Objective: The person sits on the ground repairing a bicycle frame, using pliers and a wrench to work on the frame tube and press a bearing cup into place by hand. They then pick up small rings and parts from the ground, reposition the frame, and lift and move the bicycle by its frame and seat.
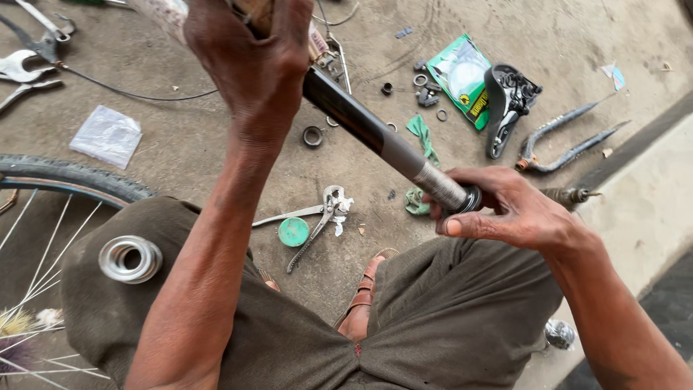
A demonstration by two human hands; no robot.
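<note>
gripping dark tube [361,123] in left hand [253,58], right hand [505,209] fingers pinching its threaded end, green packet [462,79] beyond

Steerer tube held between two hands above a ground strewn with bicycle parts.

The left hand [253,65] grips the upper end of the steerer tube [375,133]; the right hand [505,209] has its fingers [462,225] around the threaded lower end. Below the tube, between the two sets of fingers, pliers [317,220] lie on the ground [216,137] beside a small round cap [294,232]. Beyond the right fingers lie a rag [422,137], loose rings [426,90], a packet [462,76] and a fork [567,141]. A stack of washers [131,258] rests on the left knee, with a wheel [65,180] to its left.
</note>
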